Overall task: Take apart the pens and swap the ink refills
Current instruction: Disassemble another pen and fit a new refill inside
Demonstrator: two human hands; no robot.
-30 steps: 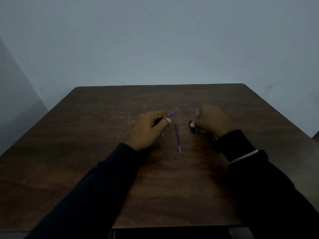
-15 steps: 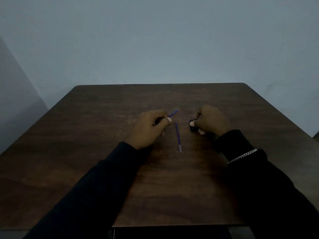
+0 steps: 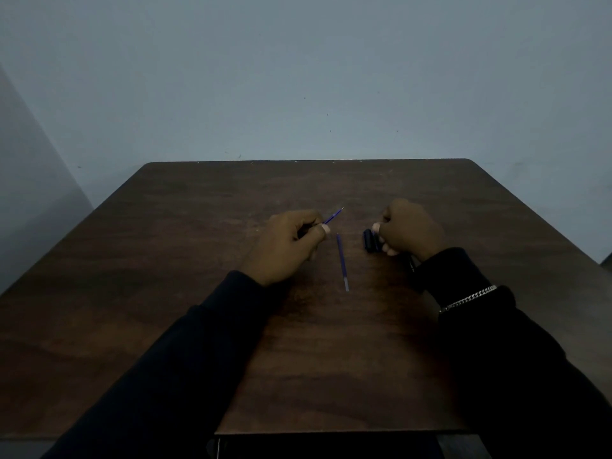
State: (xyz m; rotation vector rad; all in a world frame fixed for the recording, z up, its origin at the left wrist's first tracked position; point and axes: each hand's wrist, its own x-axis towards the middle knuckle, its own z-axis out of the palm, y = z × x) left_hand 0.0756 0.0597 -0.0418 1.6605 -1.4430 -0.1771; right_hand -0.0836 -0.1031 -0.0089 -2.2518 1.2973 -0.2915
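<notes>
My left hand [image 3: 288, 246] is closed around a dark pen body, and a thin blue ink refill [image 3: 333, 216] sticks out of it, pointing up and to the right. A second blue refill [image 3: 342, 262] lies loose on the dark wooden table [image 3: 198, 293] between my hands. My right hand [image 3: 409, 230] grips dark pen parts [image 3: 370, 240] at its fingertips, just right of the loose refill. The pen pieces are mostly hidden inside both fists.
The table's far edge [image 3: 308, 160] meets a pale wall. Its near edge [image 3: 331, 433] lies just under my forearms. A silver chain bracelet [image 3: 468, 298] sits over my right sleeve. The light is dim.
My right hand has drawn slightly back toward me and turned the dark pen parts more into view. The left hand and the loose refill have stayed in place.
</notes>
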